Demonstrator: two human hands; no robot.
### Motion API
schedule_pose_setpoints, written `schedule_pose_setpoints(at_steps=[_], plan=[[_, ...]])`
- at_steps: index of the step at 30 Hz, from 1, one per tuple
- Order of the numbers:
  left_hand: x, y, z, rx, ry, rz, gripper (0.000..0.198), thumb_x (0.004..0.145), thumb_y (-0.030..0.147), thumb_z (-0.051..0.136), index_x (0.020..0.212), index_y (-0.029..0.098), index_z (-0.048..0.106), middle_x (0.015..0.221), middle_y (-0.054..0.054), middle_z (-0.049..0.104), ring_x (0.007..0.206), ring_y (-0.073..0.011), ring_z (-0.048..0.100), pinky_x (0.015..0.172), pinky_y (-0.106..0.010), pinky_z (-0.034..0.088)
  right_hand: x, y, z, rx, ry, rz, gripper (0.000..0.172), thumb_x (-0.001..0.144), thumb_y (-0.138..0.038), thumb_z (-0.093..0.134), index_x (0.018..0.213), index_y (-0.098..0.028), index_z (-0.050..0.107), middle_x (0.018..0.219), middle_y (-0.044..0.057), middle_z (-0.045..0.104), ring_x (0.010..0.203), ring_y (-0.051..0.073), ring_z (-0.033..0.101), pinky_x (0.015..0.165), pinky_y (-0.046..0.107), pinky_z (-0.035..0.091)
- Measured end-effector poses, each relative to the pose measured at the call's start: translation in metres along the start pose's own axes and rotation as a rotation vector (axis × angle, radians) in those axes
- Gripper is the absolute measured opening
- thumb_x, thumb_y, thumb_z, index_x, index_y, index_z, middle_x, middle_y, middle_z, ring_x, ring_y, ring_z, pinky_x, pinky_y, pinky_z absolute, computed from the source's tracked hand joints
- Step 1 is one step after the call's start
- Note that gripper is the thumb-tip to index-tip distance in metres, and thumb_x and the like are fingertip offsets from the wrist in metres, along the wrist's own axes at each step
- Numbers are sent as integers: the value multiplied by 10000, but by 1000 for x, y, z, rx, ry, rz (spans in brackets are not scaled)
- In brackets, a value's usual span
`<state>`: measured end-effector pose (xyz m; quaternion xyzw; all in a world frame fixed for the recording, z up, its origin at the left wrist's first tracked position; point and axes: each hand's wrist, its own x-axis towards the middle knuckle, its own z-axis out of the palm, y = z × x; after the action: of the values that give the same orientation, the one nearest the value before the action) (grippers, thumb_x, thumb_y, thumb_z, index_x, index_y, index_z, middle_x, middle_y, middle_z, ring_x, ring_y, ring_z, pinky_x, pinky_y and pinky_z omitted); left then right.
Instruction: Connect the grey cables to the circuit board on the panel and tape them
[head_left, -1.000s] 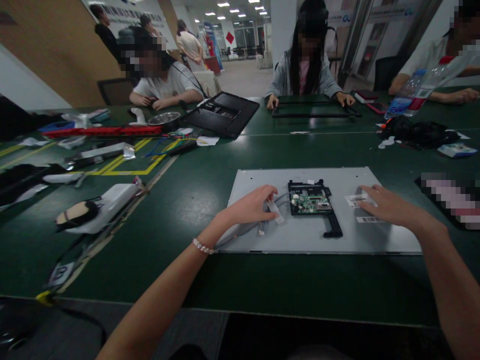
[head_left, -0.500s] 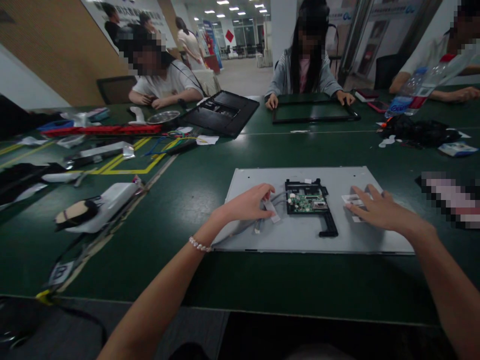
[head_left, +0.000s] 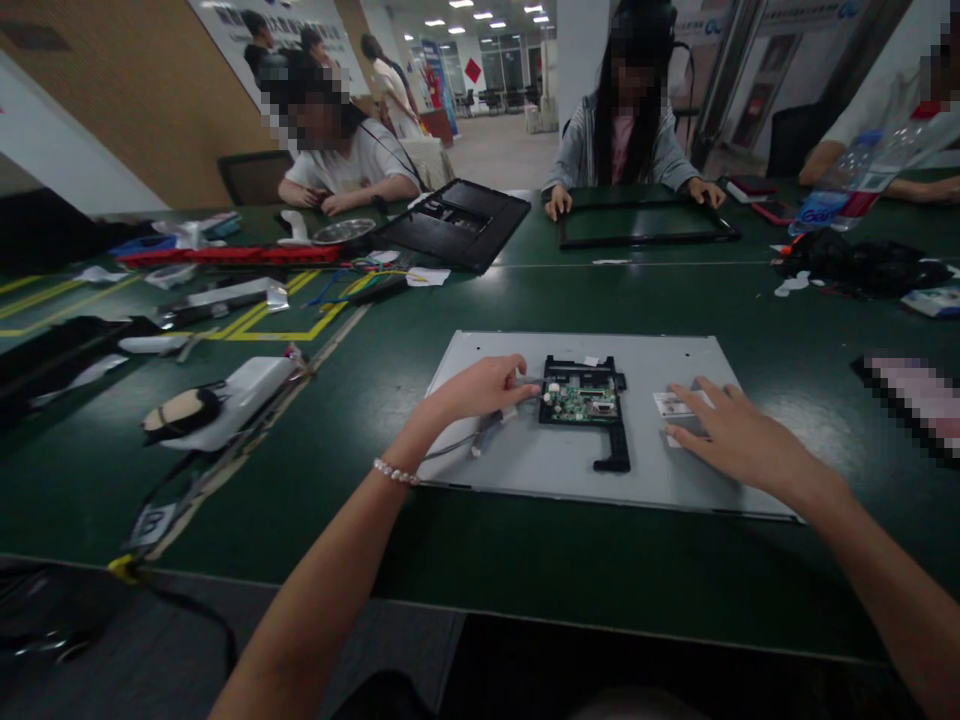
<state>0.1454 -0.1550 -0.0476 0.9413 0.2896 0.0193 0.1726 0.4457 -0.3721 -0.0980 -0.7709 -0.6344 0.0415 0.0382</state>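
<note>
A grey metal panel lies flat on the table before me. Mounted on it is a green circuit board in a black plastic bracket. My left hand is closed in a pinch on a grey cable at the board's left edge; part of the cable is hidden by the fingers. The cable's loose stretch and a pale tape strip lie below that hand. With fingers spread, my right hand rests on the panel's right side, partly over a white label.
Across the table a person holds a black frame, and another sits behind a black panel. A white tool, wires and a red strip lie left. Bottles, black plastic and a phone are right.
My left hand has shifted from the tape strip to the cable by the board, and its pinch has tightened. The panel has turned slightly. My right hand stays spread on the panel.
</note>
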Motion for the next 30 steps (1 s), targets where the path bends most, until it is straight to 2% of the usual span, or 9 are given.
schedule_pose_setpoints(at_steps=[5,10,14,18,22,25,30], plan=[[0,-3,-8,112,172,-73,323,942,419,423,955,166,623,790,-76,671,696,-184,596,636,-290,380,-3,-14,-6,40,32,-119,636,922,-597,384,1430,-220,456,1473,162,441,1310,385,454,950,580,494],[0,-3,-14,214,379,-205,356,972,405,374,851,179,621,746,-63,667,688,-190,606,624,-288,371,-5,-24,-6,66,88,-204,604,928,-568,404,1420,-223,464,1459,134,476,1285,348,498,948,541,513],[-1,-4,-14,303,479,-279,348,972,398,378,835,186,618,744,-66,671,721,-217,626,617,-300,366,-5,-30,1,77,98,-289,663,903,-608,442,1444,-226,437,1499,132,428,1343,353,432,1015,564,453],[-2,3,-11,335,478,-314,318,972,383,386,893,184,622,780,-69,681,748,-220,633,654,-303,389,-6,-37,5,85,57,-374,731,889,-651,449,1472,-213,397,1555,147,329,1406,356,329,1090,590,347],[-1,14,-6,334,464,-255,318,978,361,381,881,173,619,813,-85,672,774,-225,619,702,-319,403,-8,-43,7,130,34,-425,772,894,-642,466,1526,-238,282,1600,124,226,1450,342,219,1132,570,283],[0,19,0,343,419,-201,323,980,348,381,867,164,619,842,-104,663,811,-236,607,734,-337,406,-6,-50,10,157,51,-462,761,914,-611,464,1539,-240,239,1605,110,212,1456,319,210,1150,536,268],[1,23,5,379,381,-189,305,981,338,387,900,152,615,863,-115,657,844,-246,594,744,-355,400,3,-69,15,131,106,-515,686,954,-581,398,1528,-229,264,1598,119,231,1458,290,213,1159,526,243]])
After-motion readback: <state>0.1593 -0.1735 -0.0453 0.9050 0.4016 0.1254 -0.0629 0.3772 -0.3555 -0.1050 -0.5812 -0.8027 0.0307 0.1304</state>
